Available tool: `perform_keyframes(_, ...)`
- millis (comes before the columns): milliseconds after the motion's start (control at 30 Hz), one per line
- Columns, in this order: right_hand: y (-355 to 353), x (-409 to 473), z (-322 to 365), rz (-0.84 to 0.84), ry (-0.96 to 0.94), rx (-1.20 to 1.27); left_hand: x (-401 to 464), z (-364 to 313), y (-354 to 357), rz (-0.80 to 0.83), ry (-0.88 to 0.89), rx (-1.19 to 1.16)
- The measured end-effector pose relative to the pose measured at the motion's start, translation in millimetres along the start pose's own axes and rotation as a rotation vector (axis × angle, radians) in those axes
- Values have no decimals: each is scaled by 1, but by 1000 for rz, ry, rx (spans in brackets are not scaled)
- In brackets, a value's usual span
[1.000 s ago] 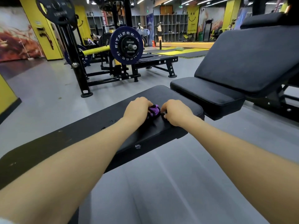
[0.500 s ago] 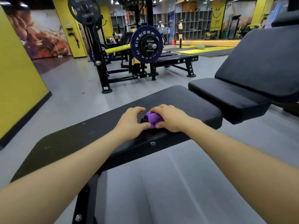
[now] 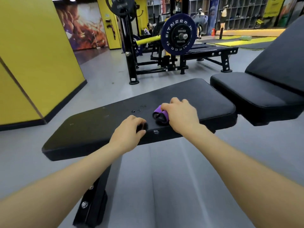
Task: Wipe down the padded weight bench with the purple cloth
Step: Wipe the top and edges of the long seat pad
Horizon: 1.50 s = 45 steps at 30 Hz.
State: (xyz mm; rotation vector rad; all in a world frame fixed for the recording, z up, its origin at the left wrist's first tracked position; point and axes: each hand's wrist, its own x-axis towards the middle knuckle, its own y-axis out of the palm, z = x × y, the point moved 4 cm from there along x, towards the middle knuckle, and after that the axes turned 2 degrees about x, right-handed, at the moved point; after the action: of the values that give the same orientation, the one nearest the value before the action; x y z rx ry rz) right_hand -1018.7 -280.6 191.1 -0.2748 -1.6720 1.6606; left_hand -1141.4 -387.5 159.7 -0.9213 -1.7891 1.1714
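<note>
Your right hand (image 3: 181, 115) sits on the flat padded bench (image 3: 102, 129), fingers curled over the purple cloth (image 3: 160, 112), which is bunched into a tight roll and pressed against the black pad. The cloth pokes out at the 9 o'clock side of that hand, close to the bench's near edge and toward its right half. Your left hand (image 3: 130, 129) rests on the pad at about 8 o'clock from the cloth, just apart from it, fingers loosely bent with nothing in them; the fingertips are blurred, so the curl looks relaxed rather than tight. A few small droplets or specks (image 3: 139, 109) lie on the pad at 10 o'clock from the cloth. An inclined bench (image 3: 263, 89) stands at 2 o'clock, and a plate-loaded rack (image 3: 178, 34) at 12 o'clock.
</note>
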Motion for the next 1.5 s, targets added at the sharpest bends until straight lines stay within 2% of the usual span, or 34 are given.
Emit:
perform_keyframes(133,-12,-10,-12,60,-105,-25,-8,-6,-2,37,1,172)
perform_keyframes(233,-24,-17,-33,43,-41,-73,-8,-10,-4,59,-17,223)
perform_keyframes(300,-21,-21,-30,105,-7,-60,-8,-11,-2,71,-4,249)
perform_keyframes(367,-14,-21,-21,239,31,32,-8,-11,-2,58,16,253)
perform_keyframes(433,-10,-19,-14,279,117,189,-8,-10,-2,37,45,253)
perform_keyframes(500,-5,-17,-11,159,210,235,-9,-8,-1,23,69,245)
perform_keyframes(600,5,-21,-1,-101,198,-3,-9,-8,-2,6,100,235)
perform_keyframes(633,7,-23,0,-140,172,-24,-9,-8,-2,3,110,233)
perform_keyframes(733,-2,-26,-22,-104,131,-20,-10,-7,-2,-7,141,233)
perform_keyframes(833,-16,-31,-56,-136,257,-110,-9,-1,-1,-25,166,200)
perform_keyframes(933,-3,-35,-40,-198,348,-150,-8,4,2,-40,195,154)
perform_keyframes(1067,21,-32,17,-173,217,-73,-6,10,2,-23,196,94)
perform_keyframes(1200,7,-40,6,-66,77,-11,-7,21,-3,-55,134,5)
perform_keyframes(1267,-5,-41,-19,-69,126,-34,-6,29,-4,-71,108,-22)
perform_keyframes(1367,-11,-37,-31,-155,298,-59,-5,38,-2,-58,103,-42)
perform_keyframes(1433,1,-33,-2,-143,257,-78,-6,42,1,-52,109,-55)
perform_keyframes(1500,15,-31,32,-120,134,-77,-7,43,2,-55,123,-48)
